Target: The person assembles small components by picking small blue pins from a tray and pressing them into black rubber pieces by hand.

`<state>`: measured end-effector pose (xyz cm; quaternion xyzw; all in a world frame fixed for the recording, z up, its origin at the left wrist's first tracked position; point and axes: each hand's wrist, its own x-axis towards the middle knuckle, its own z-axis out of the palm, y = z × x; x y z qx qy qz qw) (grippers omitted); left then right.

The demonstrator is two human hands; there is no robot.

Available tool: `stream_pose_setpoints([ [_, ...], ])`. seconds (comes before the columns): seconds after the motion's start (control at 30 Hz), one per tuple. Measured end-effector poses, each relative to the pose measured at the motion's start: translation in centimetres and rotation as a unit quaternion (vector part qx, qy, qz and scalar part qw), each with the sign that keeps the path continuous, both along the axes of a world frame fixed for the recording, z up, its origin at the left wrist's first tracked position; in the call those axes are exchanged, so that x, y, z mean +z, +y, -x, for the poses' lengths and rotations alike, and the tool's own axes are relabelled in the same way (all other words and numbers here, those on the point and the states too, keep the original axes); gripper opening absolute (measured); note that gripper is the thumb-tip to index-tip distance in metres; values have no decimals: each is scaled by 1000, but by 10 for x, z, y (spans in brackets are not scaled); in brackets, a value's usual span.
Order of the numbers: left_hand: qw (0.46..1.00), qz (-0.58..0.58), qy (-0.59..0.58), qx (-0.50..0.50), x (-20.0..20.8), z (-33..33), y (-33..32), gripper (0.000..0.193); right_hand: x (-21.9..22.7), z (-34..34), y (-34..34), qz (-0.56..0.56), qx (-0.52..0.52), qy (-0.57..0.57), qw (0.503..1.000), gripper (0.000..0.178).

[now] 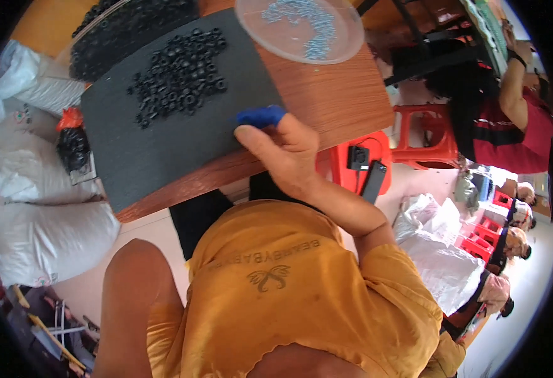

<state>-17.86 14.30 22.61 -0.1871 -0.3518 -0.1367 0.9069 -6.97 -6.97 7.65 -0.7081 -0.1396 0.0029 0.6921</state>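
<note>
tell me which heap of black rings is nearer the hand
The loose heap of black rings on the grey mat, nearer the right hand than the bagged ones.

Black rings (178, 75) lie heaped on a dark grey mat (163, 135). The mat covers the left part of a reddish-brown wood-grain table (333, 94). At the table's far edge a clear dish (299, 28) holds pale silver-blue bits (305, 22). The right hand (289, 154) wears a blue finger cot (260, 116). The shirt (289, 283) is mustard yellow with a grey butterfly print. Red stools (424, 135) stand beyond the right edge, white sacks (37, 189) to the left.
</note>
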Motion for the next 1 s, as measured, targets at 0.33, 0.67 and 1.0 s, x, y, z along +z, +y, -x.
stream_pose_setpoints([
  [0.33, 542, -659, 286, 435, -122, -59, -76, 26, 4, -6, 5, -57, -37, -69, 995, 9],
  [0.67, 419, -699, 200, 544, -160, -73, -78, 20, -8, 0, 21, -78, -16, -28, 996, 8],
  [1.0, 335, -724, 157, 583, -161, -75, -74, 18, -5, 1, 19, -45, 4, 2, 999, 11],
])
